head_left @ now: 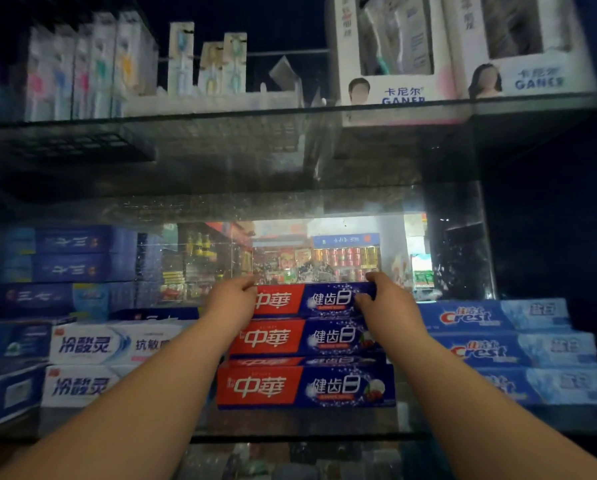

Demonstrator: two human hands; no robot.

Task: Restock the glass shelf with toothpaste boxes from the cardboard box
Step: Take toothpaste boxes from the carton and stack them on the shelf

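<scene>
The left hand (233, 299) grips the left end of the top toothpaste box (311, 299), fingers curled over its upper edge. The right hand (383, 303) grasps the right end of the same box, fingers hooked over the top and the thumb pressed on the blue front face. The box lies level, its long side facing the camera, as the uppermost box of the red-and-blue stack (305, 386). This stack of matching boxes stands on the glass shelf (290, 436), set a little back from its front edge. Just to the right of the stack, blue Crest boxes (480, 317) are piled in three layers, close beside it. To the left of the stack, partly behind the left forearm, lie white toothpaste boxes (89, 344) in two layers, and farther left and higher than the stack's top stands a pile of dark blue boxes (68, 254). Behind the stack a glass back panel (324, 251) shows bright shop goods; whether they are seen through it or mirrored in it cannot be told. Above the stack runs an upper glass shelf (221, 112), carrying toothbrush packs (82, 71) above and to the left of the stack and white Ganer display boxes (394, 57) above and to its right.
</scene>
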